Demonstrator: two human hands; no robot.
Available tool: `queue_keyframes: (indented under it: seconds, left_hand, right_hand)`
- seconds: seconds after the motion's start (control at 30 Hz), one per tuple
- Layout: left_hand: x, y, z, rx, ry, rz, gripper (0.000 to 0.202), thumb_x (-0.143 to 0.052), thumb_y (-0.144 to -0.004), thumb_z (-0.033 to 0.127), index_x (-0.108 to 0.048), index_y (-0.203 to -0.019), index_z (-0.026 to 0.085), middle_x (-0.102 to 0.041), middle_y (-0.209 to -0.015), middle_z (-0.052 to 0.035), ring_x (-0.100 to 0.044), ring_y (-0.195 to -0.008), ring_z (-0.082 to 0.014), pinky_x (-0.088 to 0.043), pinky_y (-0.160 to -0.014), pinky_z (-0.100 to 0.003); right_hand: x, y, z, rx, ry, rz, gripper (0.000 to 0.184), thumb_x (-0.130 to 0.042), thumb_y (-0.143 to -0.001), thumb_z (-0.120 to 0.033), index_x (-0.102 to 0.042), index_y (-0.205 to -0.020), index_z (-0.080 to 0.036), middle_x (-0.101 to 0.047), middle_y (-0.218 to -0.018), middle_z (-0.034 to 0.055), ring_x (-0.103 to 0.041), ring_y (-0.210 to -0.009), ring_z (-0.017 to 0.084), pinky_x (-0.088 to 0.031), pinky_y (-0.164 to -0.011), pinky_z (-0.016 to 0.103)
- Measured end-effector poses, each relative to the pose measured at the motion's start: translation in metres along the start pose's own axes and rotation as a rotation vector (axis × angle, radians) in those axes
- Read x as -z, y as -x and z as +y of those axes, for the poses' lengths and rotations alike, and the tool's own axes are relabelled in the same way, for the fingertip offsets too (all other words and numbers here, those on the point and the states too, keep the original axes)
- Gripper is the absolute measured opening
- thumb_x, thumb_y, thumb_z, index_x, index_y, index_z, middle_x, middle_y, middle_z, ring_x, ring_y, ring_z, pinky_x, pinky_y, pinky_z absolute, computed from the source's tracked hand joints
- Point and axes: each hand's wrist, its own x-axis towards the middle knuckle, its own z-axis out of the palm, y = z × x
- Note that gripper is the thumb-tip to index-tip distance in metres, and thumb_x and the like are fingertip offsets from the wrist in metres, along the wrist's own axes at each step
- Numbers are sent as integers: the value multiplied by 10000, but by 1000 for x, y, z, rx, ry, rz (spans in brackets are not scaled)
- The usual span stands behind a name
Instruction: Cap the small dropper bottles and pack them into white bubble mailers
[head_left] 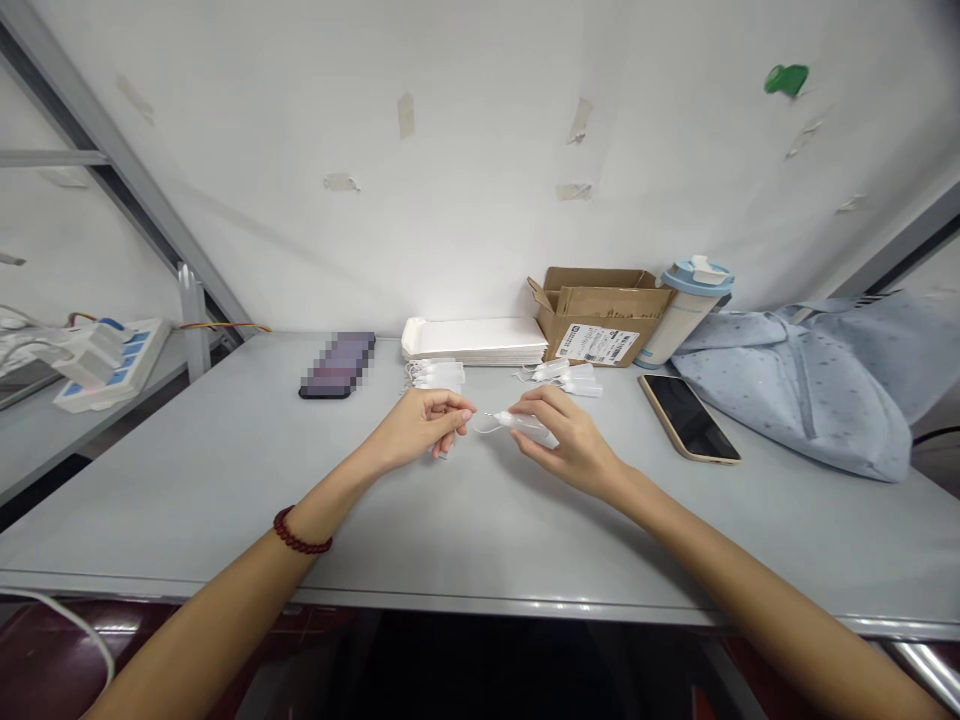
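Note:
Between thumb and fingers of my right hand (562,440) is a small translucent white needle-tip bottle (529,428), held on its side just above the table. Its thin metal tip points left, and a fine white loop hangs under it. My left hand (427,425) is closed in a pinch facing that tip; whatever the fingertips hold is too small to make out. A row of similar bottles (439,374) lies just behind my left hand, which partly hides it. Several more bottles (574,378) lie behind my right hand.
White flat boxes or envelopes (476,340) are stacked by the wall beside an opened cardboard box (600,310). Right of these are a tumbler (686,310), a phone (690,418) and a pale blue cloth bag (802,390). Another phone (337,365) lies left; a power strip (124,365) is farther left.

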Motion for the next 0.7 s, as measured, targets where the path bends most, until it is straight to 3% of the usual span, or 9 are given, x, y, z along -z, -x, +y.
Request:
queue_keyframes:
  seconds: [0.23, 0.7]
  left_hand:
    - [1, -1, -1, 24, 26, 3, 287, -616, -786, 339, -622, -964, 114, -613, -695, -22, -519, -473, -85, -438, -429, -220]
    - [0, 3, 4, -31, -11, -22, 235, -622, -788, 353, -666, -841, 129, -614, -676, -14, -519, -485, -83, -463, -490, -229]
  right_hand:
    - [1, 0, -2, 12, 7, 19, 188, -511, -862, -206, -556, -1045, -200, -572, -932, 93, -572, -858, 201, -501, -735, 352]
    - [-1, 1, -2, 35, 45, -6, 194, -502, -868, -193, -539, -1058, -190, -569, -939, 99, -582, -846, 195, -505, -728, 341]
